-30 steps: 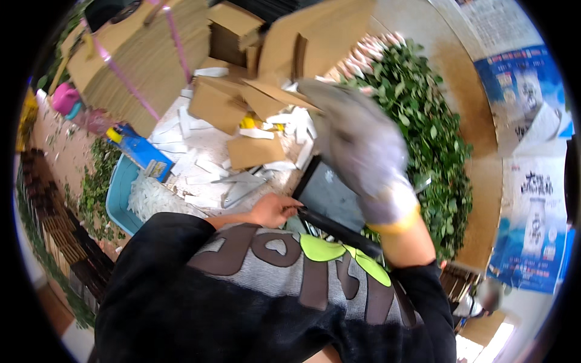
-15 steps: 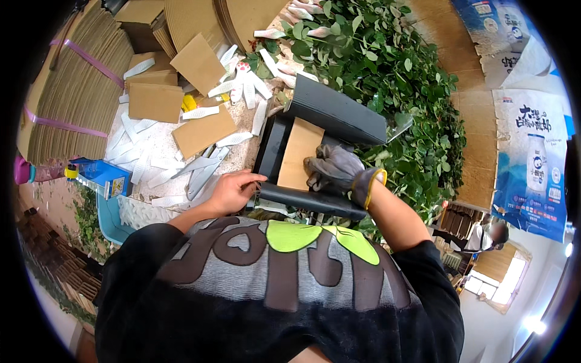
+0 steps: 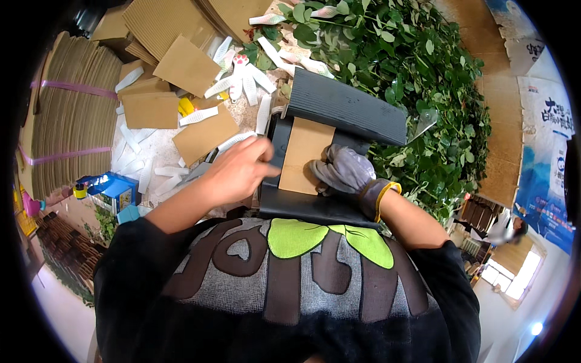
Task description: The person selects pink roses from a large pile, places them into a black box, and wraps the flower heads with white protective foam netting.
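Observation:
A black trough-like holder (image 3: 330, 210) with raised front and ribbed back walls lies before me. Inside it rests a flat brown cardboard piece (image 3: 301, 154). My right hand (image 3: 348, 171), in a grey glove with a yellow-edged cuff, has its fingers curled at the cardboard's right edge; the fingertips are partly hidden. My left hand (image 3: 242, 166) is bare and hovers beside the holder's left end. Its fingers are bent but apart, one pointing toward the cardboard's left edge, slightly blurred, with nothing seen in them.
Leafy green stems (image 3: 411, 66) are heaped behind and to the right. White mesh sleeves (image 3: 248, 78) and loose cardboard pieces (image 3: 206, 133) litter the table to the left. A strapped cardboard stack (image 3: 75, 115) stands far left, near a blue box (image 3: 112, 187). A person (image 3: 505, 230) is in the right background.
My left hand has come off the holder's front left corner and risen inward toward the cardboard's left edge. The right hand stays at the cardboard's right side. The whole view has shifted slightly.

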The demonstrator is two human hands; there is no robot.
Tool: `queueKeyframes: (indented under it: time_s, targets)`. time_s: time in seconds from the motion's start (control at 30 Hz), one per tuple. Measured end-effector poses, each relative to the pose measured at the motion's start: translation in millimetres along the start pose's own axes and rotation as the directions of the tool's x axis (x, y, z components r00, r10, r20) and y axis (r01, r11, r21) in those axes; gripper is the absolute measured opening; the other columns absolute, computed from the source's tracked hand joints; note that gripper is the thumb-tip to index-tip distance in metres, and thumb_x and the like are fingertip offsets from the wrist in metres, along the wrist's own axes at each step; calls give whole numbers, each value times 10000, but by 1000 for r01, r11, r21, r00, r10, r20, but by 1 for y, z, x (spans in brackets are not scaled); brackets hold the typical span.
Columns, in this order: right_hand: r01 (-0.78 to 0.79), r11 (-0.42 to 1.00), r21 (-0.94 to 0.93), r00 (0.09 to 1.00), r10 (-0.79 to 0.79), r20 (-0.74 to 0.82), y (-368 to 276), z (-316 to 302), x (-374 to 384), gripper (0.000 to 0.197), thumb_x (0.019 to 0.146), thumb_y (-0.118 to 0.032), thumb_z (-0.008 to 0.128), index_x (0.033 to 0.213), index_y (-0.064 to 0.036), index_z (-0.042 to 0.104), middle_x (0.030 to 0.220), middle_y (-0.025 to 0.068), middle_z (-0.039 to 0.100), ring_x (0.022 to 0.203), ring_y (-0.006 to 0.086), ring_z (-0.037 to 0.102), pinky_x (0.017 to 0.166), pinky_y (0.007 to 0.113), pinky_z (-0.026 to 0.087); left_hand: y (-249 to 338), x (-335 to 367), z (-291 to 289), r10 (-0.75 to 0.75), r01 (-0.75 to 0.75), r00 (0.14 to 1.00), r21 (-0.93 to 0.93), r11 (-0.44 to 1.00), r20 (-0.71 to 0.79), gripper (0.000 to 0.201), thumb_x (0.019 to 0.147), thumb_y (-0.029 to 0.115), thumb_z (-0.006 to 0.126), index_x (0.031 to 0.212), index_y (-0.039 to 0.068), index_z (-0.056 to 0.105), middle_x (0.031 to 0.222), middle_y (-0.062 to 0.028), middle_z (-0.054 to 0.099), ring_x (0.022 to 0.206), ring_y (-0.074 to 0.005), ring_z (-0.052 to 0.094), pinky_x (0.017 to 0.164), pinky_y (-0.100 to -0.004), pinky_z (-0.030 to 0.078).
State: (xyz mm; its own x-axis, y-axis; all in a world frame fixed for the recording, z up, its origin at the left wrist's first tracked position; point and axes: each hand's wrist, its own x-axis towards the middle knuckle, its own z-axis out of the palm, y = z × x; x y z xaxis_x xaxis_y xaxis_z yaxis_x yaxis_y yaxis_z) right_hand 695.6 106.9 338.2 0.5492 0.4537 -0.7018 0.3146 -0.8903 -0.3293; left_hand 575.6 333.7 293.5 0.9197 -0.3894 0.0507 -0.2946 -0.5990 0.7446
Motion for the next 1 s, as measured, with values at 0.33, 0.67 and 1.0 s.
queueKeyframes:
  time_s: [0.33, 0.67, 1.0]
  targets:
    - [124, 799, -589, 964, 44, 263, -85, -62, -28, 400, 845, -450, 507, 1016, -134, 682, 1025, 140, 670, 948, 295, 652, 778, 415, 522, 6, 55, 15, 9, -45, 991, 267, 963, 137, 1095, 491, 252, 864, 1414, 76, 302, 1413, -132, 325, 1243, -339, 357, 1048, -402, 349]
    - [822, 567, -51, 569, -821, 45, 1, -41, 13, 267, 814, -317, 610, 987, -124, 671, 882, 107, 675, 839, 295, 644, 730, 375, 516, 18, 63, -5, 193, -208, 973, 118, 971, 129, 226, 794, 243, 656, 906, 47, 676, 794, -101, 614, 839, -293, 586, 836, -363, 486]
    - [-334, 889, -314, 797, 88, -597, 118, -253, 190, 360, 855, -161, 527, 1200, -60, 548, 1134, 167, 628, 1014, 309, 630, 852, 389, 519, -40, 24, 67, 223, -227, 974, -154, 962, -39, 154, 772, 240, 730, 897, 155, 698, 989, 68, 677, 816, -153, 644, 664, -280, 524]
